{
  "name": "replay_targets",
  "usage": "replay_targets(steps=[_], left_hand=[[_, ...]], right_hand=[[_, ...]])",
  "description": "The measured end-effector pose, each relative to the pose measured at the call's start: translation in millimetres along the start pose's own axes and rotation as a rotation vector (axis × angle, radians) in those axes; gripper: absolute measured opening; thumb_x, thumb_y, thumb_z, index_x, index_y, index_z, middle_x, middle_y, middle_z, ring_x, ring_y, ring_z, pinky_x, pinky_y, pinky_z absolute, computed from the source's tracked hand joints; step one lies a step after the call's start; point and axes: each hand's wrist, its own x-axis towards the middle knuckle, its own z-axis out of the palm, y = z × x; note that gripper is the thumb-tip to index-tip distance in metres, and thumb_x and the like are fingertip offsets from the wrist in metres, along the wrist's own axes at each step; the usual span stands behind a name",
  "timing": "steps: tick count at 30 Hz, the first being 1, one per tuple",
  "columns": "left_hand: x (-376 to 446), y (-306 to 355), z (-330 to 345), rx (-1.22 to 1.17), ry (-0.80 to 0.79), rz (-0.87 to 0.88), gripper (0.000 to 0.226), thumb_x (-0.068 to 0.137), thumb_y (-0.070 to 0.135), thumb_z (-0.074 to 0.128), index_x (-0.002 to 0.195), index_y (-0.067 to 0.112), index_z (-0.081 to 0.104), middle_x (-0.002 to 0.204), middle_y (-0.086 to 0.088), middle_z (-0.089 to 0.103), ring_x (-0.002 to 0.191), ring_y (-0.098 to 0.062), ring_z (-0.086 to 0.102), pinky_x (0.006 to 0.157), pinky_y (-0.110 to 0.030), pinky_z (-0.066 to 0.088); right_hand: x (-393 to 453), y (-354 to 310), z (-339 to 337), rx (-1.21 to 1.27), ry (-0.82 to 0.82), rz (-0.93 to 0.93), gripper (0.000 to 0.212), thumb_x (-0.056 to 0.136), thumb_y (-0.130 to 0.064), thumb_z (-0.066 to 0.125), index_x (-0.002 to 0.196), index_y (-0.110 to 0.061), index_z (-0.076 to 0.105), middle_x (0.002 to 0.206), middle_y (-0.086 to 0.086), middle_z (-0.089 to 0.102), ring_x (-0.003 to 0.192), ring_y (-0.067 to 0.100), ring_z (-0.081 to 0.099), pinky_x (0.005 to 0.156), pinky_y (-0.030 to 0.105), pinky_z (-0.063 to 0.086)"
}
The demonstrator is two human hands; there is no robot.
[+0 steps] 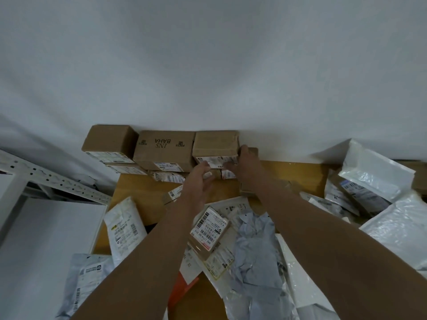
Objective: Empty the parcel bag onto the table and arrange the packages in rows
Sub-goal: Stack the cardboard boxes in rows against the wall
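White wall, wooden table point(143, 195) | I hold right hand point(245, 162) curled round the third box point(216, 144), seating it in the back row against the wall | left hand point(198, 179) loose-fingered, gripping nothing | box's long axis runs left-right, label faces me | mailers point(124, 229) unsorted near me

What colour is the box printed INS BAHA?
Plain brown cardboard box with dark lettering, seen in the head view.
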Motion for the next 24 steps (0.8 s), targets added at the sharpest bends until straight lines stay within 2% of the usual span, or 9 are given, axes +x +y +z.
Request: replay_targets(steps=[3,6,10,13,16,18,20,22,24], left_hand=[[1.5,-0.9,1.1,-0.008,-0.013,0.028,0.041,0.098,0.013,0.044,0.139,0.017,0.05,0.127,0.002,0.056,0.121,-0.02,0.054,0.099,-0.033,0.041],[-0.5,-0.8,5.8,-0.02,-0.034,0.034,0.042,0.098,0.013,0.044,0.14,0.016,0.049,0.136,0.0,0.052,0.125,-0.021,0.051,0.101,-0.034,0.04],[-4.5,-6.1,21.6,-0.017,-0.062,0.011,0.029,0.1,0.015,0.043,0.128,0.019,0.051,0.115,0.002,0.057,0.112,-0.018,0.057,0.102,-0.036,0.044],[-6.7,-18.4,39.3,0.071,-0.067,-0.014,0.012,0.099,0.017,0.046,0.104,0.018,0.057,0.1,0.0,0.058,0.101,-0.019,0.06,0.092,-0.037,0.048],[-12.0,-34.1,55.2,0.204,-0.065,-0.067,0.011,0.098,0.016,0.047,0.095,0.016,0.058,0.093,-0.002,0.063,0.086,-0.015,0.061,0.078,-0.03,0.05],[-14.6,-43.9,62.0,0.297,-0.053,-0.094,0.012,0.099,0.02,0.047,0.097,0.018,0.059,0.103,-0.004,0.063,0.099,-0.019,0.061,0.086,-0.033,0.051],[-15.9,-53.1,66.6,0.397,-0.025,-0.097,0.013,0.099,0.019,0.047,0.092,0.019,0.058,0.098,-0.003,0.06,0.101,-0.019,0.059,0.092,-0.037,0.049],[-16.9,-61.2,68.8,0.54,-0.01,-0.049,0.019,0.098,0.018,0.046,0.083,0.021,0.057,0.09,-0.003,0.058,0.093,-0.019,0.056,0.091,-0.038,0.048],[-17.7,-70.3,72.5,0.675,-0.017,0.024,0.015,0.096,0.021,0.047,0.094,0.02,0.062,0.1,-0.005,0.062,0.094,-0.018,0.057,0.085,-0.035,0.047]], right_hand=[[-4.4,-1.7,3.1,0.03,-0.005,0.017,0.052,0.09,-0.04,0.066,0.127,-0.012,0.043,0.119,0.009,0.063,0.104,0.029,0.062,0.085,0.04,0.052],[-14.7,6.2,0.8,-0.003,0.0,-0.002,0.055,0.089,-0.036,0.065,0.132,-0.012,0.04,0.122,0.011,0.058,0.109,0.032,0.057,0.087,0.044,0.052],[-46.2,40.6,-2.5,-0.355,0.111,0.025,0.056,0.088,-0.043,0.052,0.137,-0.021,0.039,0.136,0.008,0.047,0.127,0.032,0.043,0.1,0.044,0.041],[-71.8,75.8,-14.0,-0.557,-0.033,0.169,0.069,0.086,-0.04,0.057,0.146,-0.025,0.027,0.153,0.011,0.028,0.14,0.041,0.024,0.11,0.054,0.03],[-81.6,99.5,-28.5,-0.533,-0.126,0.206,0.078,0.086,-0.027,0.065,0.149,-0.023,0.019,0.151,0.01,0.026,0.137,0.041,0.026,0.105,0.051,0.038],[-80.9,107.8,-34.1,-0.443,-0.095,0.205,0.07,0.09,-0.016,0.06,0.148,-0.019,0.022,0.146,0.01,0.031,0.131,0.038,0.035,0.098,0.046,0.046],[-82.2,113.1,-40.5,-0.365,-0.101,0.205,0.069,0.09,-0.011,0.059,0.149,-0.019,0.023,0.147,0.011,0.029,0.13,0.036,0.039,0.097,0.045,0.049],[-86.6,117.8,-47.3,-0.304,-0.126,0.205,0.078,0.09,-0.011,0.059,0.154,-0.019,0.015,0.156,0.012,0.02,0.138,0.036,0.033,0.107,0.047,0.043],[-97.7,123.3,-55.7,-0.383,-0.045,0.104,0.067,0.094,-0.02,0.055,0.152,-0.012,0.023,0.154,0.016,0.029,0.142,0.034,0.029,0.115,0.047,0.031]])
